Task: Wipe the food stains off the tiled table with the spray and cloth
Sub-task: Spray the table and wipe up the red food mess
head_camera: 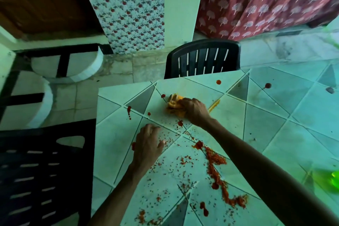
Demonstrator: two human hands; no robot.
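Observation:
A crumpled yellow cloth [174, 105] lies pressed on the tiled table [266, 126] near its far left part, and my right hand [195, 109] grips it from the right. My left hand [147, 146] rests flat on the tiles nearer to me, fingers spread, holding nothing. Red sauce drops [129, 111] dot the tiles around the cloth. A thick trail of red food bits [216, 170] runs from the table's middle toward me, with several crumbs scattered about. A blurred green object [328, 180], perhaps the spray bottle, sits at the right edge.
A dark plastic chair [203, 58] stands at the table's far side and another [44, 170] at its left. A yellow streak [213, 105] marks a tile right of my right hand. Patterned curtains [266, 2] hang behind. Red spots [267, 85] sit far right.

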